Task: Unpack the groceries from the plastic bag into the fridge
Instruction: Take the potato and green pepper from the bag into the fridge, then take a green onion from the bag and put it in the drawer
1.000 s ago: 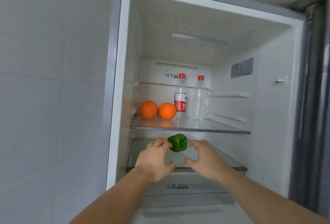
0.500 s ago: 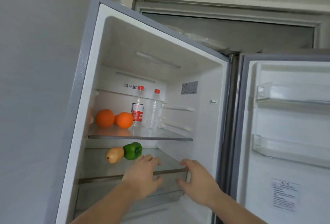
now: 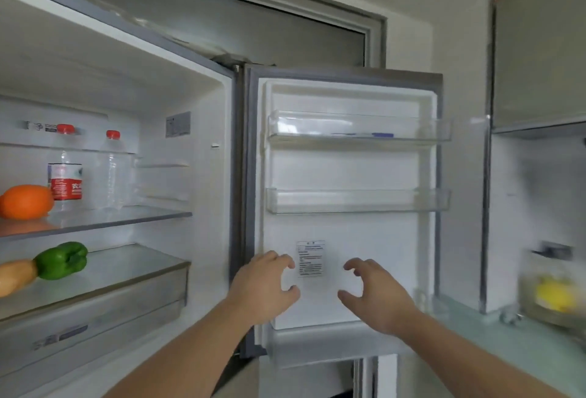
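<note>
The open fridge (image 3: 203,175) fills the left of the head view. An orange (image 3: 27,201) and two red-capped water bottles (image 3: 65,169) stand on its upper glass shelf. On the lower shelf a green bell pepper (image 3: 61,259) lies against a tan pear-like fruit (image 3: 14,275). My left hand (image 3: 264,286) and my right hand (image 3: 374,294) hover empty, fingers loosely curled, in front of the open fridge door (image 3: 348,239). No plastic bag is clearly in view.
Two transparent door racks (image 3: 358,201) sit above my hands. A pale green counter (image 3: 507,343) runs to the right, with a blurred clear container holding something yellow (image 3: 553,296). A frosted wall cabinet (image 3: 539,48) hangs above it.
The view has swung right, away from the shelves toward the door and counter. Both hands have drawn out of the fridge, leaving the green pepper on the lower shelf.
</note>
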Demonstrator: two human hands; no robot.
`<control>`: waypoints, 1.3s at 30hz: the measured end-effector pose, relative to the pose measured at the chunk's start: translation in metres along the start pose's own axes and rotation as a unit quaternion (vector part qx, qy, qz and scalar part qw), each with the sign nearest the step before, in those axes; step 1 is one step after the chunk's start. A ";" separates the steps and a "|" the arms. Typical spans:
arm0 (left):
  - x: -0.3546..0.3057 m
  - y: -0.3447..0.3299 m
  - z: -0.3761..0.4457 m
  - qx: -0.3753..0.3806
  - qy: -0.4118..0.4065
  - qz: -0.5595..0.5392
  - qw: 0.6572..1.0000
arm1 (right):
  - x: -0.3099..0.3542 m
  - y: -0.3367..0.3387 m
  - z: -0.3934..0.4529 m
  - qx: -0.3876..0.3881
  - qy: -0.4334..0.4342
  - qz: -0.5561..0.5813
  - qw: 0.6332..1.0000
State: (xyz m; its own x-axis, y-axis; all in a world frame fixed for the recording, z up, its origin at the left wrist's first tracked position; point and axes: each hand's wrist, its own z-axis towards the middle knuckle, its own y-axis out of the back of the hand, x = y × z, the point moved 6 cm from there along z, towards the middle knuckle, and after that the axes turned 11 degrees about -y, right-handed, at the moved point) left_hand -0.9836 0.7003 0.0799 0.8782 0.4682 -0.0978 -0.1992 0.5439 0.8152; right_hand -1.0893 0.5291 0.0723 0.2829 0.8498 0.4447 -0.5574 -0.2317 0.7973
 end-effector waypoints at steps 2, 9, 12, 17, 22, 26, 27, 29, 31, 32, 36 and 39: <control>-0.031 -0.018 0.021 0.000 -0.031 -0.022 0.999 | -0.035 0.018 -0.010 -0.013 -0.046 -0.025 0.999; -0.139 -0.092 0.073 0.037 -0.166 -0.121 0.978 | -0.135 0.078 -0.061 -0.065 -0.202 -0.080 0.974; -0.187 -0.119 0.083 0.060 -0.235 -0.165 0.956 | -0.165 0.101 -0.096 -0.093 -0.280 -0.108 0.949; -0.273 -0.149 0.079 0.098 -0.336 -0.254 0.901 | -0.195 0.131 -0.171 -0.145 -0.403 -0.149 0.891; -0.359 -0.166 0.043 0.137 -0.413 -0.318 0.842 | -0.204 0.156 -0.261 -0.172 -0.505 -0.169 0.829; -0.423 -0.158 0.000 0.155 -0.469 -0.335 0.802 | -0.197 0.183 -0.336 -0.204 -0.557 -0.194 0.781; -0.438 -0.153 -0.011 0.158 -0.479 -0.340 0.794 | -0.195 0.192 -0.353 -0.211 -0.567 -0.196 0.772; -0.467 -0.140 -0.031 0.162 -0.497 -0.348 0.778 | -0.191 0.208 -0.389 -0.224 -0.582 -0.198 0.756; -0.494 -0.128 -0.052 0.163 -0.509 -0.358 0.765 | -0.190 0.223 -0.424 -0.238 -0.593 -0.201 0.742; -0.505 -0.123 -0.063 0.167 -0.513 -0.360 0.761 | -0.190 0.229 -0.440 -0.241 -0.600 -0.199 0.736; -0.548 -0.111 -0.104 0.184 -0.531 -0.348 0.750 | -0.192 0.248 -0.493 -0.240 -0.620 -0.197 0.721; -0.573 -0.102 -0.129 0.191 -0.543 -0.337 0.746 | -0.197 0.259 -0.527 -0.237 -0.631 -0.192 0.714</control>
State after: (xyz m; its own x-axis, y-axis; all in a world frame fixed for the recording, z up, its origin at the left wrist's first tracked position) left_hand -1.5229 0.4662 -0.0211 0.5992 -0.7734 -0.2068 0.4018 0.0670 0.9133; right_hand -1.7005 0.5512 -0.0244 0.7963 -0.3642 0.4829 -0.3673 0.3432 0.8645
